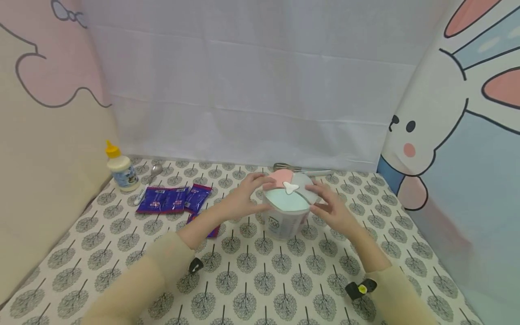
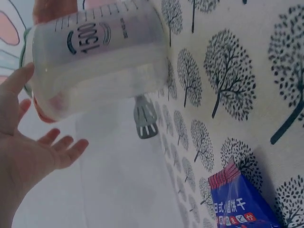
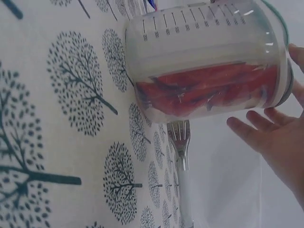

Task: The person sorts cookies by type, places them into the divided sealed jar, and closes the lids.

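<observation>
A clear round storage canister marked 1500 stands upright on the table. Its lid has pink, grey and mint sections around a white centre knob. On the lid's left side my left hand has its fingers over the top edge and the thumb at the rim. My right hand holds the opposite edge the same way. Seen from the right wrist, red wrapped contents fill one side of the canister. In both wrist views the lower fingers spread out beyond the lid.
Blue snack packets lie to the left, one more packet partly behind my left forearm. Farther left are a spoon and a squeeze bottle with a yellow cap. Behind the canister lies a slotted turner. Fabric walls surround the table.
</observation>
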